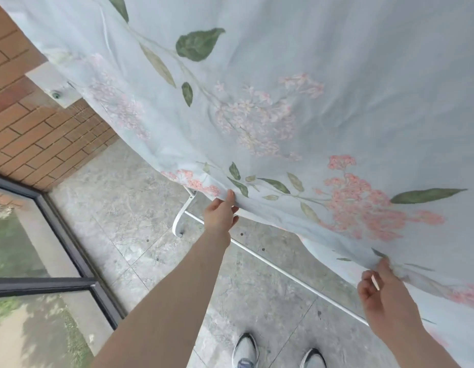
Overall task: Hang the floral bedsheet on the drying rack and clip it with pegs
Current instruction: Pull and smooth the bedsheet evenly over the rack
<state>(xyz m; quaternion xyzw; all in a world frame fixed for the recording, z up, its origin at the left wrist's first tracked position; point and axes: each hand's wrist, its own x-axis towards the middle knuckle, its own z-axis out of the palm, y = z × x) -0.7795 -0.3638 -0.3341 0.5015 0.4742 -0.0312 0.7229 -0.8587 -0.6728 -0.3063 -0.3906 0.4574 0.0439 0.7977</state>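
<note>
While the sheet [283, 102] already drapes over the rack [270, 264], both hands, left hand [221, 212] and right hand [382, 290], pinch its lower hem; no pegs show.

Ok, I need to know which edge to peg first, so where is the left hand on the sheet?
In the head view the left hand grips the floral bedsheet's lower edge at centre frame, just above the drying rack's white rail.

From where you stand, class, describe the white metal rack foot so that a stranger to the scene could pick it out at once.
Start at the pale blue floral bedsheet filling the upper picture and follow its lower hem to the left hand gripping it. Just left of that hand a curved white rack foot rests on the grey stone floor. Unlike the long straight rail joined to it, it bends.
</note>
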